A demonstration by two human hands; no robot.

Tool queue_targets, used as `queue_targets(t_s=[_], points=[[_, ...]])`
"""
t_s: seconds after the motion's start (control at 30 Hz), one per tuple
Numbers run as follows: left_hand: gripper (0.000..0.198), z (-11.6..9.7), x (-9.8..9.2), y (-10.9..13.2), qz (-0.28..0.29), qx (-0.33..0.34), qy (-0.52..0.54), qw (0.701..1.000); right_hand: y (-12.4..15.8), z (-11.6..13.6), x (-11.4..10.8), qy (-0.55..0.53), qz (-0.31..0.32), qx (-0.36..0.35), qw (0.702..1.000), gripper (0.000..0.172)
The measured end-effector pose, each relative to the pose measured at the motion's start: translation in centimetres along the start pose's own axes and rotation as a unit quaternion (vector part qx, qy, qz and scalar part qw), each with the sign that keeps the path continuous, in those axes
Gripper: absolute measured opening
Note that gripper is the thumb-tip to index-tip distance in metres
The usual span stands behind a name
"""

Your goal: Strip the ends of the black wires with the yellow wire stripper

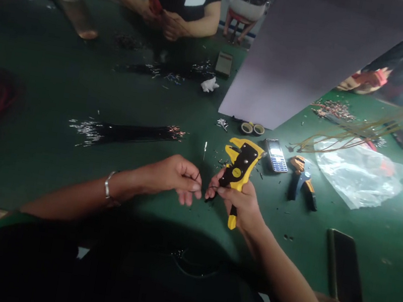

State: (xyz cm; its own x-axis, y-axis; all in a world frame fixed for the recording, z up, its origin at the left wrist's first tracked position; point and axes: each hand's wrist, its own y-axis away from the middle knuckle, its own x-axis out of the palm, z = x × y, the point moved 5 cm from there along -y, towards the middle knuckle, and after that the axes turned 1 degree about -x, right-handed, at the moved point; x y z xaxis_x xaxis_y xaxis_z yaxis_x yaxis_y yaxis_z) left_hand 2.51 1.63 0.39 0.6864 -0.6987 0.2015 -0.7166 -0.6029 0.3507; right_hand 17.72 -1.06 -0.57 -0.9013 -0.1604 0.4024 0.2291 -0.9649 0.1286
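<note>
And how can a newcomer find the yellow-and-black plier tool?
Over the dark green table, find the wearer's bare right hand. It grips the tool. Yellow colour separates it from the orange-and-blue pliers lying farther right.

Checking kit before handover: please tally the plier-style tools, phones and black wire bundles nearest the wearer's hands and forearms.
Plier-style tools: 2 (yellow-and-black angular wire stripper; blue, black and orange tool)
Phones: 2 (silver-and-black keypad phone; black rectangular smartphone)
Wire bundles: 1 (long black wire bundle)
Total: 5
</note>
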Motion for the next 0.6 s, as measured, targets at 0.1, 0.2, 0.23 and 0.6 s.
queue_targets(t_s=[0.1,0.2,0.23,0.6], points=[[0.007,0.3,0.2,0.0,0.014,-0.024,0.045,0.999,-0.1,0.1,-0.1,-0.021,0.004,0.011,1.000,0.020],[0.004,-0.4,-0.6,0.2,-0.090,0.010,0.053,0.995,-0.3,-0.1,-0.1,-0.038,0.013,0.013,0.999,0.022],[0.004,-0.7,-1.0,0.4,-0.132,0.031,0.053,0.989,-0.4,-0.2,-0.2,-0.039,0.015,0.013,0.999,0.023],[0.007,-0.8,-0.9,0.6,-0.202,0.097,0.076,0.972,-0.5,-2.2,-0.6,0.013,0.063,0.010,0.998,0.038]])
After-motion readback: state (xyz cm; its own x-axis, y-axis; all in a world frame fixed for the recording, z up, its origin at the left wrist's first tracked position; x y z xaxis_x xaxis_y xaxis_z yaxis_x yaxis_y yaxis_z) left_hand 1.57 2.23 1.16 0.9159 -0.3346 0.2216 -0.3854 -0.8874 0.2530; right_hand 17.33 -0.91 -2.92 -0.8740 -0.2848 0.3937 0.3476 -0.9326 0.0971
